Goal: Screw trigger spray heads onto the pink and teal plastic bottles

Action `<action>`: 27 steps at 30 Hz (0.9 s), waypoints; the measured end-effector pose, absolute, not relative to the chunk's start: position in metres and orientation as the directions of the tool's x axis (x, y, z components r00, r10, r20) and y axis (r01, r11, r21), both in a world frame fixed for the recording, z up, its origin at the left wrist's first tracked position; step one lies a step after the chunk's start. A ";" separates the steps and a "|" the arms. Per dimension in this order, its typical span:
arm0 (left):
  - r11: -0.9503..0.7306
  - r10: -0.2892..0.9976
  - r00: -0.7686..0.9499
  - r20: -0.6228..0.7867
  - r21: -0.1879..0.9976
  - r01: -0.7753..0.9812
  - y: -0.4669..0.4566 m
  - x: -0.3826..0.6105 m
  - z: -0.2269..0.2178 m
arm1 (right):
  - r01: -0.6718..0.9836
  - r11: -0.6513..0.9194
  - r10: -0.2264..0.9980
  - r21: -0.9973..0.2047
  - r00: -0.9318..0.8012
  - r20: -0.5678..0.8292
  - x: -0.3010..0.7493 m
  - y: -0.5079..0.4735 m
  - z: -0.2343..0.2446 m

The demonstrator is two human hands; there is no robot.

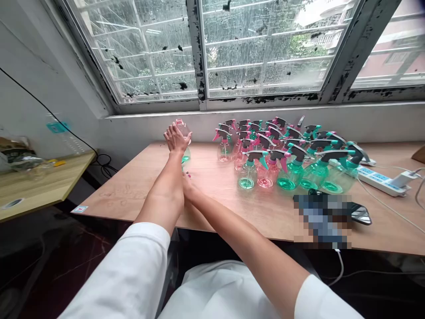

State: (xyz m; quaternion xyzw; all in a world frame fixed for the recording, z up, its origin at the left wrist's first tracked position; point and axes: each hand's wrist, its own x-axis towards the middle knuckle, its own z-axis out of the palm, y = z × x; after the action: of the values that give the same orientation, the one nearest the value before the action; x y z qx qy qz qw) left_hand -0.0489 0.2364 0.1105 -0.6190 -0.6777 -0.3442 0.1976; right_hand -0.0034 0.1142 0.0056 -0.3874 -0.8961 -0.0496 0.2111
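Note:
My left hand (177,138) is over the far left part of the table, back of the hand up, its fingers bent around a clear pinkish bottle (182,125). Below it, a green clear bottle (186,156) shows partly beside my left wrist. My right hand (188,186) lies low behind my left forearm, which hides most of its fingers. Small pink and teal bits show near it, too small to name. To the right stand several spray bottles with pink or green bases, such as a green one (247,177) and a pink one (265,177).
A white power strip (381,179) with cables lies at the right of the wooden table (126,190). Phones (361,214), partly blurred out, rest near the front edge. Another table (43,184) is at the left. A window (262,48) is behind.

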 end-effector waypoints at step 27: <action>-0.641 0.655 0.426 0.624 0.160 0.751 0.132 -0.041 0.078 | 0.072 0.659 0.752 -0.749 -0.020 0.659 0.218 0.007 0.087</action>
State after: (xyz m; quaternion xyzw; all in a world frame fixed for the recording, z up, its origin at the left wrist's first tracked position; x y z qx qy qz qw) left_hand -0.0412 0.1318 0.0781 -0.8414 -0.4178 -0.3353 0.0714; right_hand 0.2181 0.0075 0.0870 -0.3117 -0.6607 0.2712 0.6267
